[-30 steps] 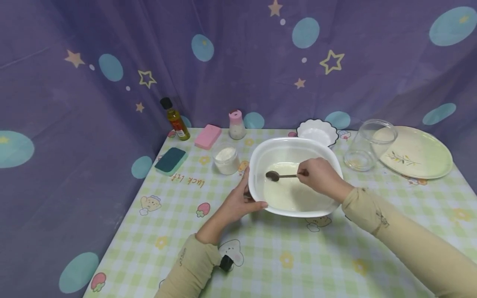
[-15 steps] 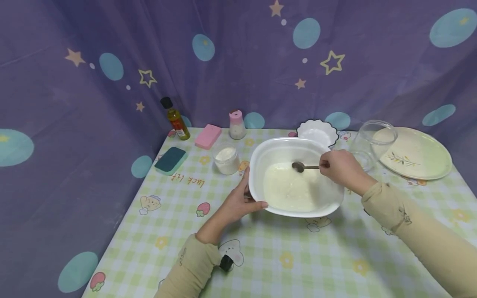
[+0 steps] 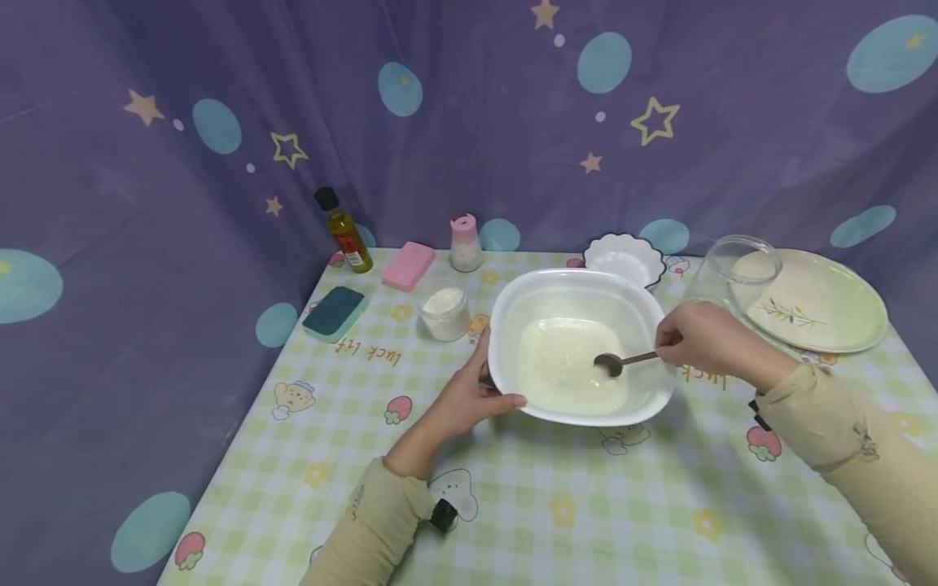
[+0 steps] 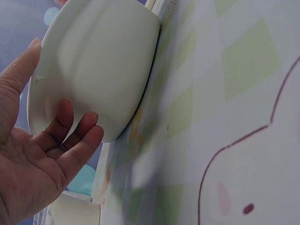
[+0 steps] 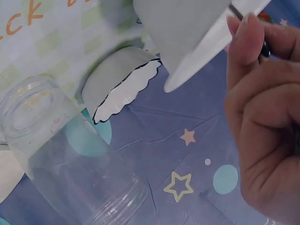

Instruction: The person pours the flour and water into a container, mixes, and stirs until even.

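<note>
A white basin (image 3: 567, 297) holds pale, milky liquid (image 3: 560, 358). At its left side my left hand (image 3: 463, 397) grips the basin, thumb over the rim; in the left wrist view the other fingers bend against the outer wall. My right hand (image 3: 703, 340) is above the basin's right side and pinches the handle of a dark brown spoon (image 3: 610, 364) between thumb and forefinger. The spoon's bowl dips at the liquid's surface near the right. In the right wrist view, only a bit of the handle shows at the fingertips.
Left of the basin are a jar of white powder (image 3: 444, 313), a pink-topped shaker (image 3: 465, 244), a pink sponge (image 3: 409, 266), a green sponge (image 3: 335, 314) and an oil bottle (image 3: 346, 236). Behind and right stand a scalloped dish (image 3: 624, 259), a clear jar (image 3: 740, 273) and an oval plate (image 3: 835, 301).
My right hand has moved to the right with the spoon, whose bowl shifts from the liquid's left part, past the back, to its right part. The left hand and basin stay put.
</note>
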Motion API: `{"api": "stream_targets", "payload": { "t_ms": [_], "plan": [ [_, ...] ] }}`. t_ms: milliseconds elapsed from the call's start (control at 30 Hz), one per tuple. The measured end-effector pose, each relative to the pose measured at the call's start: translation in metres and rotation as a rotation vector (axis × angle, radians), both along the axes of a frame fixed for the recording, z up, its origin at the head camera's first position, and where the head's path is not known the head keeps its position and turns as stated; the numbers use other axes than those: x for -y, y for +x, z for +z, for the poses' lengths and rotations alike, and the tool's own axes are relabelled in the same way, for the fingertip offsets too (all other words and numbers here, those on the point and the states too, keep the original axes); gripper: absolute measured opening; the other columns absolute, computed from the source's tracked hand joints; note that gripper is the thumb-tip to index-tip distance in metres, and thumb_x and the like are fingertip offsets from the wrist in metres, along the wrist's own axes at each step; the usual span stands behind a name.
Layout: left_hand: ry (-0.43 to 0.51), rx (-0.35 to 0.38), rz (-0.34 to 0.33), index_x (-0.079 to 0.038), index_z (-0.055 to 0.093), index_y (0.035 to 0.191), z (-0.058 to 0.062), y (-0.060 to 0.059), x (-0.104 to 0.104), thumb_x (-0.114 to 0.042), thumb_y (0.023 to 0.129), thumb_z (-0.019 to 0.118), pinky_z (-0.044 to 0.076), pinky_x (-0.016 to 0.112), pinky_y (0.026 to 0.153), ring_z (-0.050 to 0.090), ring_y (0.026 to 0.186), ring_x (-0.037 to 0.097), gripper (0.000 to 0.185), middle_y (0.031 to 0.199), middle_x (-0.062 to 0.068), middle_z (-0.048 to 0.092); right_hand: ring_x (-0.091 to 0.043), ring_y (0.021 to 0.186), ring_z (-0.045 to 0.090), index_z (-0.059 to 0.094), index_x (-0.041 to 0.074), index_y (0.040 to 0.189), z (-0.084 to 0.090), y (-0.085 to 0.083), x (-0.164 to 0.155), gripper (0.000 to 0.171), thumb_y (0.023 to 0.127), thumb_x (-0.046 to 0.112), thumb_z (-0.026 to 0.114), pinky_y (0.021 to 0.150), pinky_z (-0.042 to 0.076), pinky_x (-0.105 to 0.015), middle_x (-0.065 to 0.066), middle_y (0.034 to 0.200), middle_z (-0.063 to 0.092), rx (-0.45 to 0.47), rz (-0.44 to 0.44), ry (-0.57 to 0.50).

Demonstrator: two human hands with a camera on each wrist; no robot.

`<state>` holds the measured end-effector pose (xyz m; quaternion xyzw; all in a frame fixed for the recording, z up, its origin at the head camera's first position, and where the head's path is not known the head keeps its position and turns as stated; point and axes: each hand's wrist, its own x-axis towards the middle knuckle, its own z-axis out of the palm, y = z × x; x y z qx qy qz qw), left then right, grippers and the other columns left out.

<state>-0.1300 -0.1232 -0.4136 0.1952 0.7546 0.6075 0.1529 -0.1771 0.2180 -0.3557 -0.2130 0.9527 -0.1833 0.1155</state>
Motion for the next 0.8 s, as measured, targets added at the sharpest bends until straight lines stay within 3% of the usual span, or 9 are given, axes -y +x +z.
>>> {"api": "stream_targets", "payload": {
  "t_ms": [167,367,567,800],
  "plan": [
    [-0.011,0.005,-0.001,-0.018,-0.007,0.157,0.002,0.0,0.0,-0.003,0.083,0.076,0.052,0.051,0.087,0.06,0.106,0.045,0.112,0.121,0.03,0.06,-0.012,0.054,0.049,0.066,0.015,0.065,0.003,0.004,-0.002,0.019,0.081,0.005,0.067,0.054,0.042,-0.029,0.007,0.057,0.055,0.086,0.051,-0.034],
    [-0.021,0.009,0.0,-0.016,-0.008,0.157,0.002,0.0,0.0,-0.003,0.084,0.076,0.052,0.051,0.087,0.06,0.107,0.045,0.113,0.122,0.033,0.058,-0.01,0.056,0.051,0.068,0.014,0.067,0.0,0.006,0.001,0.018,0.083,0.005,0.068,0.053,0.043,-0.026,0.008,0.06,0.059,0.167,0.12,-0.087],
    [-0.029,0.01,0.005,-0.016,-0.008,0.157,0.001,0.0,0.0,-0.004,0.084,0.077,0.055,0.04,0.084,0.06,0.107,0.045,0.112,0.123,0.032,0.058,-0.009,0.058,0.053,0.067,0.013,0.069,-0.009,0.007,0.013,0.017,0.085,0.006,0.068,0.055,0.044,-0.026,0.008,0.061,0.058,0.186,0.145,-0.124],
    [-0.028,0.018,0.004,-0.017,-0.009,0.157,-0.004,-0.002,0.001,-0.004,0.083,0.077,0.055,0.035,0.084,0.061,0.108,0.042,0.114,0.125,0.031,0.057,-0.009,0.058,0.05,0.067,0.015,0.07,-0.02,0.005,0.031,0.019,0.085,0.004,0.067,0.056,0.043,-0.027,0.008,0.061,0.058,0.128,0.141,-0.176]
  ]
}}
